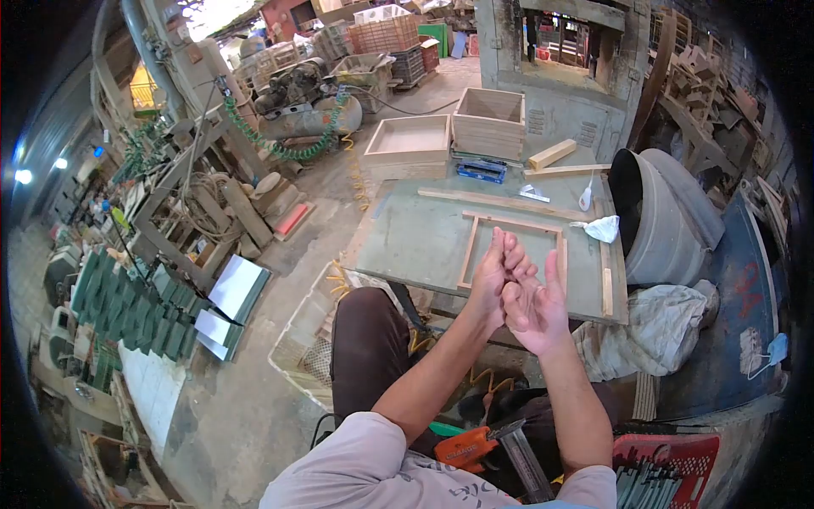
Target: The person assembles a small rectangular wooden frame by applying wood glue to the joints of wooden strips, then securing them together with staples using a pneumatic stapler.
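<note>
My left hand and my right hand are brought together in front of me, above the near edge of the work table. My left hand is seen edge-on with its fingers extended. My right palm faces up, its thumb apart and its fingers loosely bent against the left hand. No object shows in either one. Just beyond them a thin rectangular wooden frame lies on the table. An orange nail gun rests at my lap, below my forearms.
Two wooden boxes, a shallow one and a deeper one, stand at the table's far end. Near them lie a blue box, wood strips and a white bottle. A grey barrel stands right; a red crate sits low right.
</note>
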